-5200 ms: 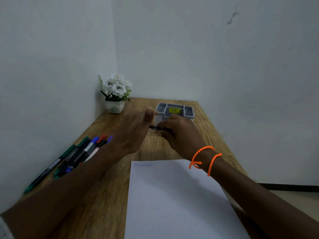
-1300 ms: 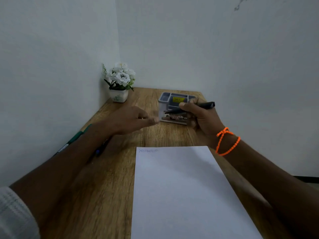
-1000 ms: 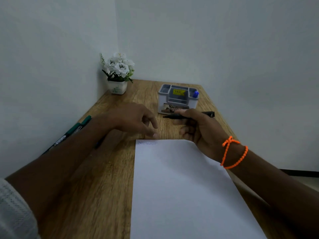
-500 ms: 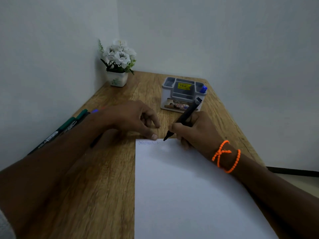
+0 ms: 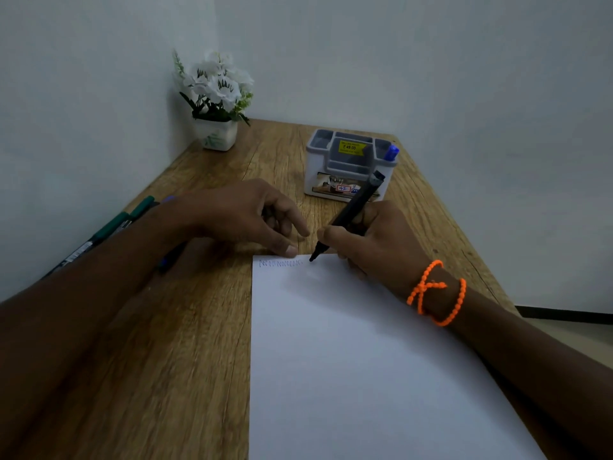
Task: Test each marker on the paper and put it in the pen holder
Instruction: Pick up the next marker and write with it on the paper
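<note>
My right hand (image 5: 374,244) pinches one black marker (image 5: 348,217), tip on the single paper sheet (image 5: 348,360); left fingers (image 5: 288,250), loosely curled, press its corner. One blue marker (image 5: 392,152) stands in the pen holder (image 5: 348,164).

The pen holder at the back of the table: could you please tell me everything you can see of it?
The pen holder is a pale grey, plastic-looking box, upright on the wooden table near the right wall. Its open top is split into several compartments. A yellow price sticker sits in the middle one, and a picture label with a small red-edged tag covers the front. A blue-capped marker stands in the right compartment. No hand touches it; the black marker crosses in front of it.
</note>
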